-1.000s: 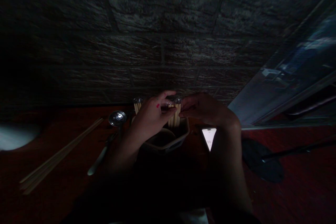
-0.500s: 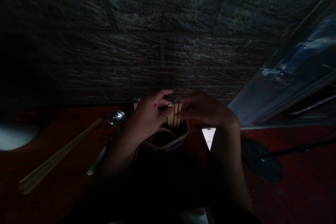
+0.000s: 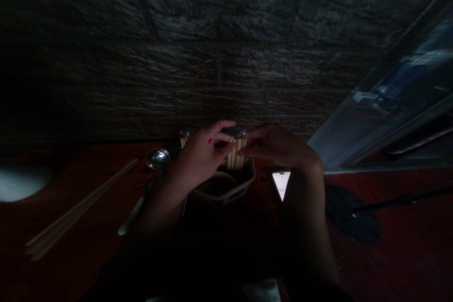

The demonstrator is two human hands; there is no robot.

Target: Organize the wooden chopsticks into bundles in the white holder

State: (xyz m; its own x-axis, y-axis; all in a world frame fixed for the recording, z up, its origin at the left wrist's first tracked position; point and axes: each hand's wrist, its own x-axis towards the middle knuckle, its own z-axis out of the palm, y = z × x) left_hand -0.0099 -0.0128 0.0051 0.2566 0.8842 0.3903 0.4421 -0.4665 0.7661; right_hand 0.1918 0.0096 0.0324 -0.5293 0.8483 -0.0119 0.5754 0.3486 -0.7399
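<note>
A bundle of pale chopsticks [image 3: 236,158] stands upright over a dark basket [image 3: 221,198], with clear plastic film around the tops. My left hand [image 3: 205,153] pinches the bundle from the left, its index finger lifted. On the other side, my right hand [image 3: 265,141] closes thumb and fingers on the chopsticks near their upper ends. Inside the basket sits a round bowl-like thing [image 3: 221,181], dim in the shadow. Behind my left hand, the tops of more wrapped sticks [image 3: 183,139] show; their lower parts are hidden.
To the left lie a metal ladle [image 3: 158,158], a light-handled utensil [image 3: 130,217] and several long loose sticks [image 3: 81,207]. A lit phone [image 3: 281,183] lies beside my right forearm. A brick wall [image 3: 219,71] rises close behind; a round black base [image 3: 354,214] stands at right.
The chopsticks have shifted slightly right, and a small gap shows between two groups near the top. Both hands stay almost where they were.
</note>
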